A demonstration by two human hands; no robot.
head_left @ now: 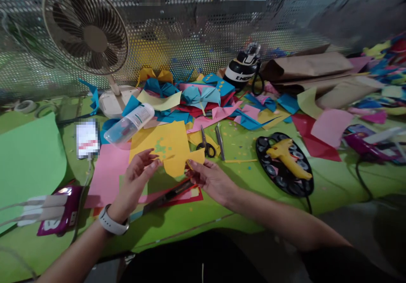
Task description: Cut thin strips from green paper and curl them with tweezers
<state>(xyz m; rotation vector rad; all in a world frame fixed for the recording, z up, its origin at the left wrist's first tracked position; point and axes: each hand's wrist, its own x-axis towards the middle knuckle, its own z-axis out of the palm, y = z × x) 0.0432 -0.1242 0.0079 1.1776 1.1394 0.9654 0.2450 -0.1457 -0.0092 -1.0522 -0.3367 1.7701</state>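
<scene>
Both of my hands hold one yellow paper piece just above the green table. My left hand, with a white watch on its wrist, pinches the paper's left edge. My right hand pinches the right corner. Under the hands lie a pink sheet, a red sheet and a dark cutter. Black-handled scissors and a metal tool lie just beyond the paper. A larger yellow sheet rests behind it.
A yellow glue gun lies on a black round tray. A clear bottle, a desk fan, a black-and-white bottle, brown paper bags, a big green sheet and heaps of coloured paper surround the spot.
</scene>
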